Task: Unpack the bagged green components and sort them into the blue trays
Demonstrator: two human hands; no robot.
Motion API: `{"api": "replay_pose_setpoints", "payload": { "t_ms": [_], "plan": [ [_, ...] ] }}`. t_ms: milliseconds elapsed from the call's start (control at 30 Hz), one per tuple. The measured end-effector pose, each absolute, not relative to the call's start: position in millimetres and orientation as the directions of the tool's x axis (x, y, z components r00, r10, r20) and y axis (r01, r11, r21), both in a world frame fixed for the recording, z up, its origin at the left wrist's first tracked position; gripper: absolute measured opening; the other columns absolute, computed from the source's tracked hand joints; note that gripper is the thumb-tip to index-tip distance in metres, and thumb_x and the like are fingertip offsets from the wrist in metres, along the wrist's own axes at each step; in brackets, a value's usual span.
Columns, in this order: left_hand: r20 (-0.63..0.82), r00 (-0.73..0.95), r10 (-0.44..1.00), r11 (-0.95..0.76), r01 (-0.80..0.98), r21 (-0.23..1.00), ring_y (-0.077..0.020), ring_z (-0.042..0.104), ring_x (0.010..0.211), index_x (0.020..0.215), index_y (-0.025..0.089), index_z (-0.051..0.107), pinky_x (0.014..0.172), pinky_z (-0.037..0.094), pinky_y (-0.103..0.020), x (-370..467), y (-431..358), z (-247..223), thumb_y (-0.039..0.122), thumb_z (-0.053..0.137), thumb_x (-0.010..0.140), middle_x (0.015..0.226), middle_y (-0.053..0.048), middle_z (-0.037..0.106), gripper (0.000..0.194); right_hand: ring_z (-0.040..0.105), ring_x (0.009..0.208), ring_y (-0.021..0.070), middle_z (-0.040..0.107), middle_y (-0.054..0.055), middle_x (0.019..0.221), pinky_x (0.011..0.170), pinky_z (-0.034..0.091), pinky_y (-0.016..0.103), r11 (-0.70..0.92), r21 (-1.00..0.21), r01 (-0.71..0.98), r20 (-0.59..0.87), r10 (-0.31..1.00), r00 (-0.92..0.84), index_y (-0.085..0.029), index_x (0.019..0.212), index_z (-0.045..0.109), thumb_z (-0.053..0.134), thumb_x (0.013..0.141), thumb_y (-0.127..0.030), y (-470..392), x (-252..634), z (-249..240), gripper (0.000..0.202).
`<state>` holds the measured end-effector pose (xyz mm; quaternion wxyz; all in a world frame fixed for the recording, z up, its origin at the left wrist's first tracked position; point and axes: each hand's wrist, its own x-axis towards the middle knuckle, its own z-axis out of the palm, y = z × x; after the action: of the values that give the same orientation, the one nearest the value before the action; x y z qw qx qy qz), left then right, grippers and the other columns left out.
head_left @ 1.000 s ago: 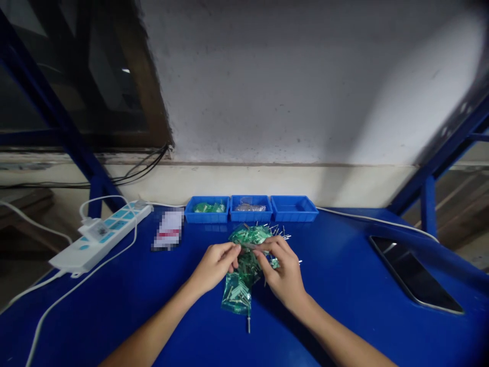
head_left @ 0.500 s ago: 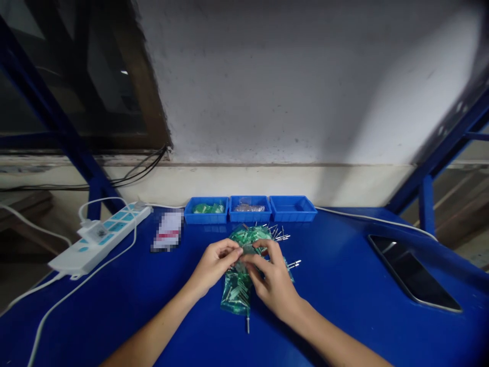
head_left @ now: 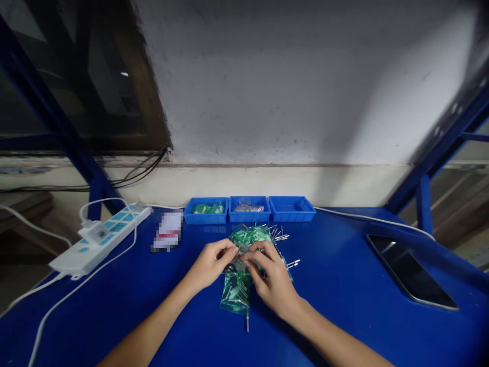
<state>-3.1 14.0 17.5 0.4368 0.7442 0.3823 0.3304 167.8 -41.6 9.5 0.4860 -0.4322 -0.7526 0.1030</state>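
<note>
Grey wall (head_left: 267, 102), blue desk (head_left: 344, 316), two bare hands over one green heap (head_left: 244, 235)

One dark window (head_left: 80, 76) fills the far left. Two blue slanting posts flank the desk, one left (head_left: 72, 148) and one right (head_left: 439, 148). One white power strip (head_left: 105, 240) lies at the left, and one dark phone (head_left: 412, 272) lies flat at the right.

At the middle of the desk, just to the near side of the bins, sits the heap of green see-through packets; they overlap too much to count. Two hands meet over it. The left hand (head_left: 212, 262) has thumb and forefinger pinching one small pale piece (head_left: 241, 250). The right hand (head_left: 273, 278) curls its fingers beside that piece; whether they grip it cannot be told.

Three blue bins stand in one row at the far side: the left bin (head_left: 206, 219) holds green packets, the middle bin (head_left: 249, 216) clear ones with brownish contents, and the right bin (head_left: 292, 216) stands just beside it. One green packet (head_left: 236, 298) juts from the heap's near end. One blurred white card (head_left: 168, 229) with a red stripe lies near the left bin.

One white plug (head_left: 93, 232) sits on the strip. Slim metal pins come last: one near pin (head_left: 247, 323), a pair (head_left: 293, 264) at the right, several more at the far right of the heap.
</note>
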Motion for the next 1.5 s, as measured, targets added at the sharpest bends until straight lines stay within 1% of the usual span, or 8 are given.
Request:
{"api": "replay_pose_setpoints", "payload": {
  "t_ms": [400, 700, 867, 1033, 1133, 1267, 1367, 1500],
  "plan": [
    [0.161, 0.542, 0.825, -0.358, 0.280, 0.891, -0.0114, 0.042, 0.063, 0.066, 0.017, 0.047, 0.061, 0.034, -0.023, -2.4, 9.9, 23.9, 0.039, 0.042, 0.089, 0.064, 0.003, 0.043, 0.032, 0.054, 0.093, 0.0199, 0.055, 0.008, 0.097, 0.079, 0.047, 0.036, 0.635, -0.594, 0.494, 0.634, 0.747, -0.198, -0.023, 0.097, 0.061, 0.047, 0.087, -0.015, -44.8, 169.0, 10.6, 0.019],
    [0.129, 0.593, 0.795, -0.271, 0.156, 0.950, -0.0102, 0.046, 0.063, 0.083, 0.015, 0.055, 0.059, 0.036, -0.022, -10.3, 9.1, 31.7, 0.036, 0.051, 0.085, 0.068, 0.002, 0.050, 0.021, 0.054, 0.111, 0.0202, 0.061, 0.008, 0.110, 0.094, 0.043, 0.036, 0.685, -0.647, 0.336, 0.658, 0.724, -0.208, -0.022, 0.099, 0.058, 0.046, 0.085, -0.009, -47.7, 168.4, 11.2, 0.023],
    [0.254, 0.449, 0.857, -0.339, 0.118, 0.934, -0.0095, 0.047, 0.060, 0.089, 0.017, 0.053, 0.057, 0.038, -0.021, -10.3, 9.7, 26.2, 0.030, 0.055, 0.083, 0.067, 0.003, 0.050, 0.015, 0.059, 0.080, 0.0158, 0.060, 0.003, 0.090, 0.070, 0.047, 0.029, 0.394, -0.919, 0.015, 0.393, 0.914, 0.099, -0.025, 0.113, 0.044, 0.050, 0.087, -0.027, -40.3, 167.6, 8.3, 0.026],
    [0.480, 0.556, 0.679, -0.671, 0.204, 0.713, -0.0096, 0.050, 0.064, 0.083, 0.017, 0.059, 0.060, 0.039, -0.021, -4.7, 2.1, 21.4, 0.015, 0.051, 0.084, 0.071, 0.001, 0.055, 0.008, 0.053, 0.059, 0.0134, 0.055, 0.001, 0.066, 0.054, 0.037, 0.026, -0.069, -0.953, -0.294, 0.014, 0.962, -0.272, -0.018, 0.097, 0.056, 0.049, 0.086, -0.048, -33.2, 171.7, 14.5, 0.032],
    [0.528, 0.624, 0.576, -0.784, 0.239, 0.573, -0.0104, 0.054, 0.069, 0.088, 0.018, 0.062, 0.063, 0.040, -0.021, -3.6, -0.5, 20.0, 0.011, 0.049, 0.084, 0.079, -0.002, 0.060, 0.015, 0.048, 0.058, 0.0095, 0.051, -0.004, 0.067, 0.056, 0.036, 0.024, -0.066, -0.948, -0.311, 0.041, 0.944, -0.327, -0.021, 0.101, 0.058, 0.070, 0.074, -0.035, -35.8, 169.5, 15.7, 0.033],
    [0.548, 0.587, 0.596, -0.794, 0.332, 0.508, -0.0099, 0.055, 0.069, 0.090, 0.020, 0.063, 0.064, 0.040, -0.021, -7.1, 4.2, 18.7, 0.014, 0.047, 0.086, 0.083, -0.002, 0.061, 0.017, 0.047, 0.060, 0.0093, 0.051, -0.004, 0.069, 0.058, 0.036, 0.024, -0.031, -0.939, -0.343, 0.057, 0.968, -0.243, -0.021, 0.100, 0.059, 0.072, 0.071, -0.033, -33.8, 166.8, 10.7, 0.034],
    [0.497, 0.509, 0.703, -0.707, 0.425, 0.565, -0.0079, 0.048, 0.056, 0.103, 0.023, 0.060, 0.058, 0.039, -0.021, -7.5, 9.6, 16.0, 0.022, 0.050, 0.086, 0.078, 0.001, 0.059, 0.019, 0.047, 0.058, 0.0105, 0.050, -0.004, 0.064, 0.056, 0.037, 0.024, 0.039, -0.966, -0.256, 0.065, 0.994, -0.093, -0.020, 0.088, 0.057, 0.067, 0.073, -0.041, -26.5, 167.4, 3.8, 0.028],
    [0.315, 0.366, 0.876, -0.443, 0.348, 0.826, -0.0085, 0.045, 0.050, 0.121, 0.020, 0.046, 0.051, 0.037, -0.020, 1.6, 11.3, 10.7, 0.034, 0.051, 0.084, 0.068, 0.004, 0.055, 0.039, 0.048, 0.059, 0.0110, 0.049, -0.003, 0.067, 0.055, 0.038, 0.024, 0.218, -0.970, -0.105, 0.212, 0.975, 0.070, -0.020, 0.084, 0.051, 0.064, 0.076, -0.040, -22.2, 166.4, -4.8, 0.026]
  ]
}}
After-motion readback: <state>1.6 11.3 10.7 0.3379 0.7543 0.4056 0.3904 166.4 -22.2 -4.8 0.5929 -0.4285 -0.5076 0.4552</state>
